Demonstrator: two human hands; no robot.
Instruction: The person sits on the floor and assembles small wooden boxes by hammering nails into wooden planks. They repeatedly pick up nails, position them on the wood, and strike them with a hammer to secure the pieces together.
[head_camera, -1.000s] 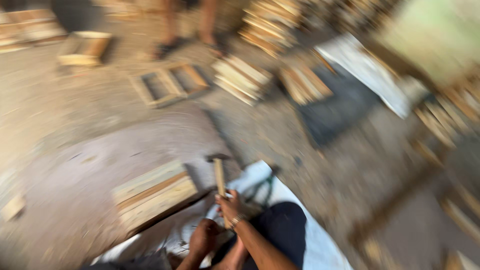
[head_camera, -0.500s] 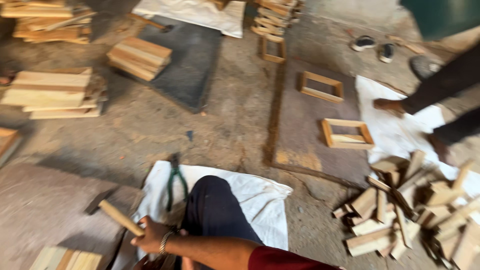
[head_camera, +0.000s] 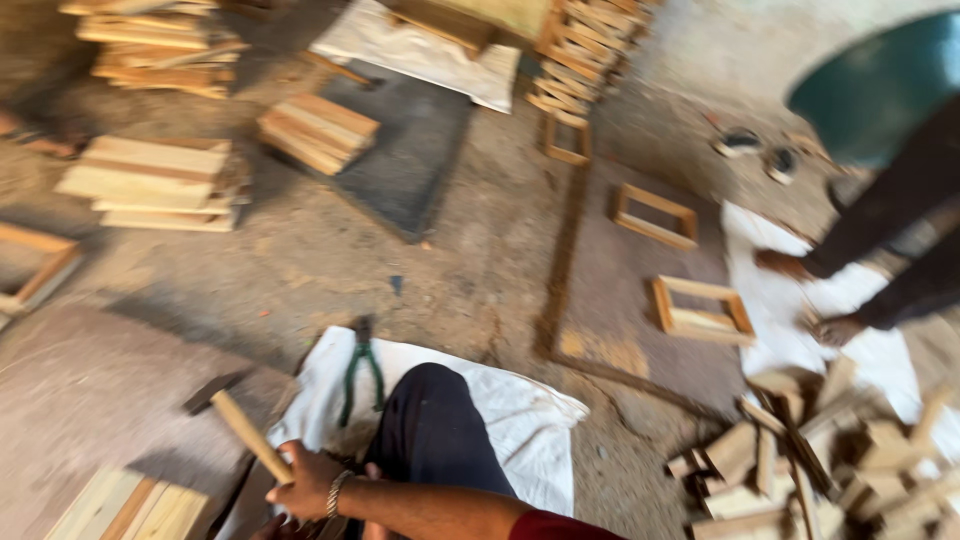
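The right hand (head_camera: 305, 482) has its fingers wrapped around a hammer (head_camera: 240, 425) handle, head raised over the floor by the white cloth (head_camera: 520, 420); the left hand seems hidden. Green pliers (head_camera: 360, 375) lie on the cloth's far edge. Farther off, finished frames (head_camera: 700, 308) lie flat; loose offcuts (head_camera: 800, 460) and stacked slats (head_camera: 160, 180) remain unassembled.

light: soft daylight, medium-bright, no hard source visible
brightest: pale wall, top right
shadows: faint, diffuse under the stacked pale wooden planks (head_camera: 160, 180)
glare: mild washout on the white cloth sheet (head_camera: 520, 420)
blur: motion smear across whole frame, worst at the heap of short wood offcuts (head_camera: 830, 450)
sharpest: hand gripping the wooden-handled hammer (head_camera: 240, 425), soft too
edges: slight wide-angle stretch
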